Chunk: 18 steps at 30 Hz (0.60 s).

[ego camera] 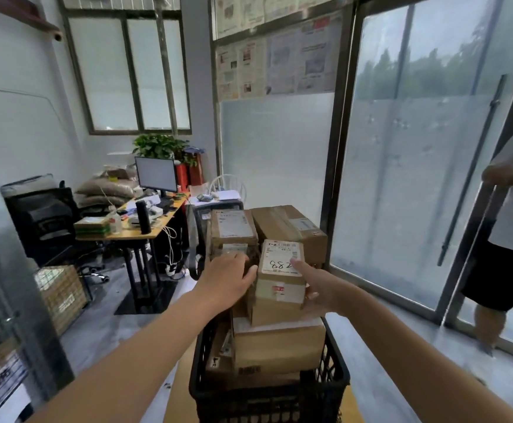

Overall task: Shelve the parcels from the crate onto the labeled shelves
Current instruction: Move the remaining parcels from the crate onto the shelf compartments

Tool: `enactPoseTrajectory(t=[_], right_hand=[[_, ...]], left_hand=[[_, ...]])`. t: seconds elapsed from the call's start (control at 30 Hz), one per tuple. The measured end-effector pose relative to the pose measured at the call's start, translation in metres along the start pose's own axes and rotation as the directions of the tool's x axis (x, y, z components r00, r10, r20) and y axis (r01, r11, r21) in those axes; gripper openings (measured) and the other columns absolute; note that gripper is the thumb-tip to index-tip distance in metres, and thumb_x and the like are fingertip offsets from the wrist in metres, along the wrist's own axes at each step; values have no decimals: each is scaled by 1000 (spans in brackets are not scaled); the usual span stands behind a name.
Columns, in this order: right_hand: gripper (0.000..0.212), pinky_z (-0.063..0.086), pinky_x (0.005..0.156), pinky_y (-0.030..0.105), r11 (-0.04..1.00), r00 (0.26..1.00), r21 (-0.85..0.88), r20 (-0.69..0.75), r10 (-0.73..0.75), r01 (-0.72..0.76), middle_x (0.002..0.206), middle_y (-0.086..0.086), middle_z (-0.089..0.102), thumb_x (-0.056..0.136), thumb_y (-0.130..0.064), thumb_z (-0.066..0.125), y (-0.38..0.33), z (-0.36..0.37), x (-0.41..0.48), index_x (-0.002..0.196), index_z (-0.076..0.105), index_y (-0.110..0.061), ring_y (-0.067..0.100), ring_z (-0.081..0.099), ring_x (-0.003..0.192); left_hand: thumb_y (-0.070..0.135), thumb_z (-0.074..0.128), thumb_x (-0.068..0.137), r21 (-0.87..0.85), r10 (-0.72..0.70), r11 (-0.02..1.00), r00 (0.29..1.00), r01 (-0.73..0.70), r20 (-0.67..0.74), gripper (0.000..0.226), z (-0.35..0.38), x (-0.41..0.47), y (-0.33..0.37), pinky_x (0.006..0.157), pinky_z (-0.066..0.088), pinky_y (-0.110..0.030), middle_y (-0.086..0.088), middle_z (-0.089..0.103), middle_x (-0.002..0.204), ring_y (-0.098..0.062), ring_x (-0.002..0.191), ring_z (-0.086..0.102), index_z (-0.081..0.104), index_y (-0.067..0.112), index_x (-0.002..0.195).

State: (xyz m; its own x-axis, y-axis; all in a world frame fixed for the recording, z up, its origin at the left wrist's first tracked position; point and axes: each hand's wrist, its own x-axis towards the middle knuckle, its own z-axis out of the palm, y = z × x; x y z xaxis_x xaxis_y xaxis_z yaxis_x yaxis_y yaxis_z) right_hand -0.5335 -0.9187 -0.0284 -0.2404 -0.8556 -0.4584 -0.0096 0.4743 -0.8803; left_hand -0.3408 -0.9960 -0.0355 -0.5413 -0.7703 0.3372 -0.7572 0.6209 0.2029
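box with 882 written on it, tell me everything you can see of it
Small brown cardboard box, taped shut; white label on top with handwritten 882, another white sticker on its near face. It sits atop parcels piled in the black crate. The left hand presses its left side; the right hand grips its right side.

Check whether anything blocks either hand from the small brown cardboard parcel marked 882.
Nothing visible blocks the small brown cardboard parcel: left hand touches its left side, right hand grips its right edge. Shelves out of view.
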Motion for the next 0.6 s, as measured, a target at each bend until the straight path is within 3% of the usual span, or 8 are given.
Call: enactPoseTrajectory(t=[0.1,0.23,0.3,0.43,0.6], right_hand=[[43,59,73,47,989,998,146,55,17,-25,106,16,66,92,-46,64,1,-1,6,118,56,-14,31,66,95],[49,57,79,42,989,998,145,69,-1,-9,110,15,69,84,-50,71,4,-3,15,117,58,-16,30,67,101],[52,57,78,40,989,997,149,82,-3,-9,108,15,71,80,-51,74,7,-7,17,116,59,-16,29,68,101],[56,59,72,40,976,991,212,112,-74,49,104,15,75,75,-43,80,10,-17,20,119,61,-14,29,71,99],[63,62,78,40,957,957,240,198,-212,162,106,11,76,69,-38,85,17,-16,20,123,63,-12,27,74,96]], left_hand=[[44,30,102,-81,17,997,1000,-15,14,40,5,6,0,74,42,-28,0,59,103,-14,90,55,60,17,106],[43,24,103,-165,11,986,999,-5,32,40,12,6,2,58,32,-21,3,53,85,-7,73,50,53,21,87],[46,26,102,-211,10,977,998,4,62,39,13,6,0,60,33,-20,4,54,88,-4,76,51,55,23,89],[60,39,92,-291,-59,953,994,83,93,45,7,6,-9,81,50,-31,9,60,106,-8,95,57,58,25,112],[69,46,84,-382,-164,905,982,188,95,53,4,-6,2,79,47,-25,17,56,109,-5,100,55,56,29,118]])
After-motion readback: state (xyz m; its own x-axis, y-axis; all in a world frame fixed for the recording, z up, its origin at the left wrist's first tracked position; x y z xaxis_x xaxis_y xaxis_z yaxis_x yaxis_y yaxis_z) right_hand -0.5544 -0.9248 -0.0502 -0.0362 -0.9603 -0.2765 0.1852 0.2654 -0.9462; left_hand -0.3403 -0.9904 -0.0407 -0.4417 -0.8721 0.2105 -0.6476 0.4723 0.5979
